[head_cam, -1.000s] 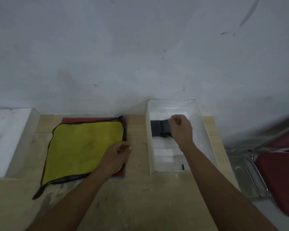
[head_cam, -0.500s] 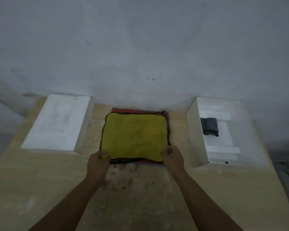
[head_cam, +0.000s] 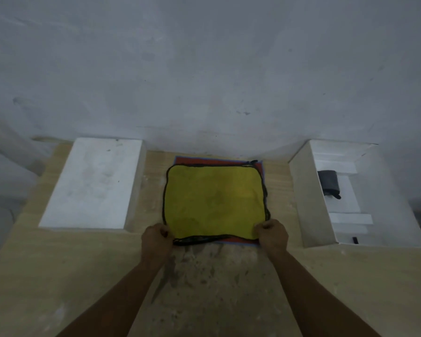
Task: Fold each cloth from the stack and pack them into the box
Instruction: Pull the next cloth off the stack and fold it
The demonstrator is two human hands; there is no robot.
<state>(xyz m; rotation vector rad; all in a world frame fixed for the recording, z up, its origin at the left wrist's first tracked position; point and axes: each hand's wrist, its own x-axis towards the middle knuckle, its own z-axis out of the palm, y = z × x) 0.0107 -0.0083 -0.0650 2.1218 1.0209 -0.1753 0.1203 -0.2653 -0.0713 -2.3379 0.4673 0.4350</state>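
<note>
A yellow cloth (head_cam: 214, 200) with black trim lies flat on top of the stack, in the middle of the table. Under it show the edges of a red cloth (head_cam: 212, 162) and a blue one. My left hand (head_cam: 156, 239) pinches the yellow cloth's near left corner. My right hand (head_cam: 272, 235) pinches its near right corner. The near edge is slightly lifted and curled. To the right stands the open white box (head_cam: 301, 195). A folded dark grey cloth (head_cam: 329, 183) lies inside it, near the far end.
A white box lid (head_cam: 93, 183) lies upside up at the left of the wooden table (head_cam: 58, 276). A grey wall rises right behind the table. The table's near middle is stained dark.
My right hand left the grey cloth in the box and came over to the stack. Both hands have closed on the yellow cloth's near corners. The view has shifted left.
</note>
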